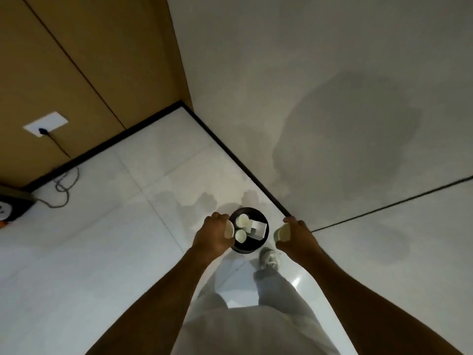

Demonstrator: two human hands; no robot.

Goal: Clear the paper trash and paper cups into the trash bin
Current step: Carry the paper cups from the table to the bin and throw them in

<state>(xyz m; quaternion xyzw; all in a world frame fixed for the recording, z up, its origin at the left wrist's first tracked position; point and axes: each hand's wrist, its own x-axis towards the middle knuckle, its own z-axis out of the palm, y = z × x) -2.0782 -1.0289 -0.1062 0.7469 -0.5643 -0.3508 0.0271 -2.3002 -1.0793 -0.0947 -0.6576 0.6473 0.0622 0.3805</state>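
Note:
A round black trash bin (252,248) stands on the white floor near the wall corner, directly below my hands. Inside it lie two white paper cups (242,221) and some crumpled white paper (258,228). My left hand (213,235) grips a white paper cup (229,229) over the bin's left rim. My right hand (297,235) grips another white paper cup (281,233) just to the right of the bin, above the floor.
A grey-white wall (332,98) rises close on the right, with a black baseboard along its foot. A brown panelled wall (64,60) with a socket and a trailing cable (62,187) is at the left. My shoe (268,258) stands beside the bin.

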